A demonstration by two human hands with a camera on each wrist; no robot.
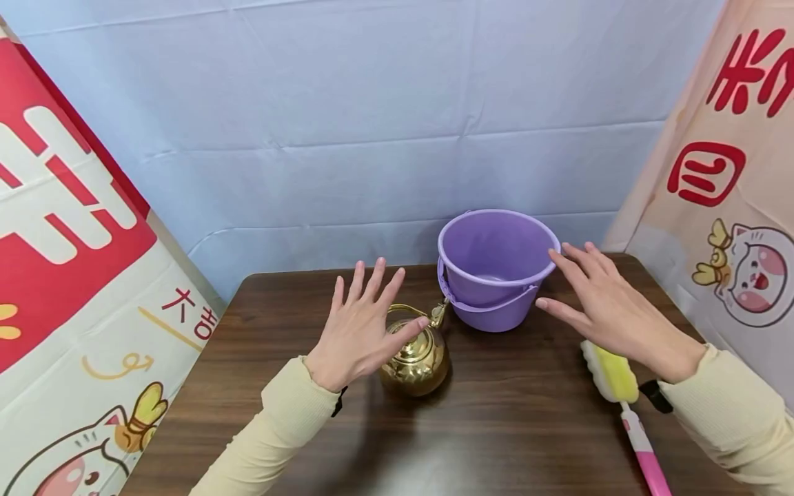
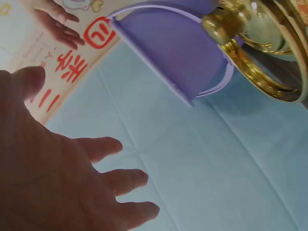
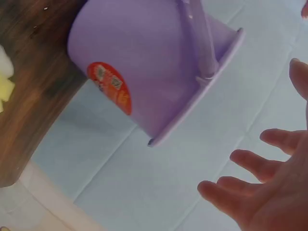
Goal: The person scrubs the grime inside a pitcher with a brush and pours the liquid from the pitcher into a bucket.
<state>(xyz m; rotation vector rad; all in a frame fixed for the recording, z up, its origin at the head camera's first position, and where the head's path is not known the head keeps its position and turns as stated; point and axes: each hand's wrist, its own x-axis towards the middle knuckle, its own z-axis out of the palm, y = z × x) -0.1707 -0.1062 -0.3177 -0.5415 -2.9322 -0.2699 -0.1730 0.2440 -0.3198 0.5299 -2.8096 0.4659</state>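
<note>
My left hand [image 1: 362, 331], fingers spread and nothing held, hovers over the left side of a shiny brass kettle [image 1: 417, 365], hiding part of its handle and lid. The kettle's spout points towards a purple bucket [image 1: 496, 313] at the back of the table. Beside the bucket's right rim is my right hand [image 1: 611, 313], its fingers extended and its palm bare. The bucket stands upright with its bail handle lowered at the front. In the right wrist view the bucket [image 3: 139, 57] shows a round red sticker on its side.
A sponge brush [image 1: 611, 372] with a yellow and white head and a pink handle lies on the brown wooden table [image 1: 509, 427], below my right wrist. A pale blue cloth [image 1: 372, 138] hangs behind. Printed banners [image 1: 732, 262] flank both sides.
</note>
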